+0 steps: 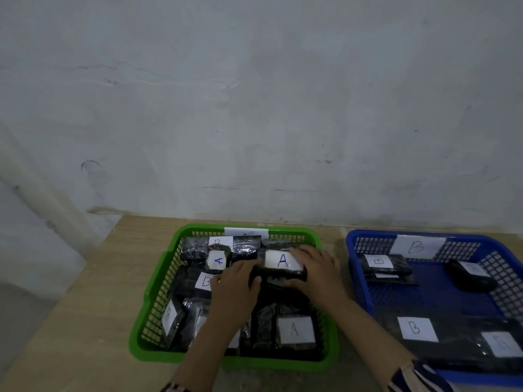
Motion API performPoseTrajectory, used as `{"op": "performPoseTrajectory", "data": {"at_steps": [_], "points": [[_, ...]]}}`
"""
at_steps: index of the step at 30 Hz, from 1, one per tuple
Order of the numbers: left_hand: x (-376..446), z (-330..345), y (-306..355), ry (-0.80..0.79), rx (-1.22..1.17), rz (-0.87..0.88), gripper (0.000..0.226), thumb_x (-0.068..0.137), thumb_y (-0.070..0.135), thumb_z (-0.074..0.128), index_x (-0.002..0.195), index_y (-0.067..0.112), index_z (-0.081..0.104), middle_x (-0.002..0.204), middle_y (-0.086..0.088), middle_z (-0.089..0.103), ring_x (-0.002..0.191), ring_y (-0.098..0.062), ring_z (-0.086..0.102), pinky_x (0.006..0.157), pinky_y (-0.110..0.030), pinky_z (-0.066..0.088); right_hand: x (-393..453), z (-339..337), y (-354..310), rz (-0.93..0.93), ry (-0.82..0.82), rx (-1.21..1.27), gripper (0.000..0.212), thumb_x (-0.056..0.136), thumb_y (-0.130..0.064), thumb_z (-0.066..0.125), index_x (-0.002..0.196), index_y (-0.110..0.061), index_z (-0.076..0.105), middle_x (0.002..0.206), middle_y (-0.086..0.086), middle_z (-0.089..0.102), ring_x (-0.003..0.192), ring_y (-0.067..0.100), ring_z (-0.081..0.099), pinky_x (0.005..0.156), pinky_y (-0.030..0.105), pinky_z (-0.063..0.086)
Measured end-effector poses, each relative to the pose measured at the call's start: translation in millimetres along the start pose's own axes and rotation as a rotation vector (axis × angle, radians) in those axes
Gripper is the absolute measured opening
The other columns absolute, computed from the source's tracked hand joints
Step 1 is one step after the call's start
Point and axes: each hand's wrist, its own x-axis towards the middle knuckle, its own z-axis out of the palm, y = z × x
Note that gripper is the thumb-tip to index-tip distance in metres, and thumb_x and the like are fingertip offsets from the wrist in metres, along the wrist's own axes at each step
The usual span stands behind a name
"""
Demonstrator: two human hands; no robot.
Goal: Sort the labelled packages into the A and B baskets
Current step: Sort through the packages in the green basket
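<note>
Both hands, left hand [236, 281] and right hand [317, 267], holding one black package with an A label [283, 263] over the green basket [152, 295], more labelled packages under it, blue basket [356, 278] with B packages just beside, on the wooden worktop [85, 306].

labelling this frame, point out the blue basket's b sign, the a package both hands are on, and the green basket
blue basket's B sign [417, 246], head view, on the paper's middle
A package [281, 261], head view, on its white label
green basket [158, 281], head view, on its left wall
</note>
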Motion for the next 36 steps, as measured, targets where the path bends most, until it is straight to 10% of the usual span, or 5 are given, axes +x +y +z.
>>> {"op": "performPoseTrajectory", "data": {"at_steps": [6, 14, 26, 36], "points": [[6, 7, 4, -0.073, 0.094, -0.008, 0.041, 0.096, 0.032, 0.034, 0.137, 0.033, 0.029, 0.141, 0.009, 0.042, 0.129, -0.012, 0.038, 0.109, -0.037, 0.018, -27, -5, 12, -0.052, 0.104, 0.034, 0.038, 0.084, -0.047, 0.053, 0.117, -0.027, 0.054, 0.129, -0.008, 0.047, 0.126, 0.015, 0.033, 0.089, 0.028, 0.013], [5, 5, 3, -0.03, 0.037, -0.015, 0.037, 0.095, 0.032, 0.038, 0.132, 0.033, 0.038, 0.132, 0.009, 0.052, 0.122, -0.012, 0.046, 0.107, -0.035, 0.019, -53, -6, 6, -0.173, -0.355, -0.228, 0.069, 0.074, -0.057, 0.06, 0.13, -0.019, 0.046, 0.143, -0.003, 0.039, 0.141, 0.019, 0.001, 0.096, 0.038, -0.023], [6, 5, 0, 0.06, -0.081, 0.012, 0.031, 0.094, 0.027, 0.042, 0.124, 0.03, 0.049, 0.108, 0.005, 0.063, 0.103, -0.014, 0.056, 0.095, -0.03, 0.025, -34, -24, 14, 0.233, 0.004, 0.617, 0.011, 0.084, -0.038, 0.058, 0.091, -0.039, 0.05, 0.1, -0.005, 0.057, 0.108, 0.022, 0.048, 0.094, 0.042, 0.045], [4, 7, -6, 0.012, -0.107, -0.025, 0.038, 0.092, 0.035, 0.044, 0.13, 0.03, 0.043, 0.135, 0.005, 0.051, 0.119, -0.012, 0.05, 0.105, -0.033, 0.023, 17, -14, 9, 0.367, 0.175, 0.829, 0.005, 0.09, -0.022, 0.053, 0.094, -0.023, 0.056, 0.101, 0.002, 0.06, 0.093, 0.018, 0.055, 0.085, 0.035, 0.046]]}}
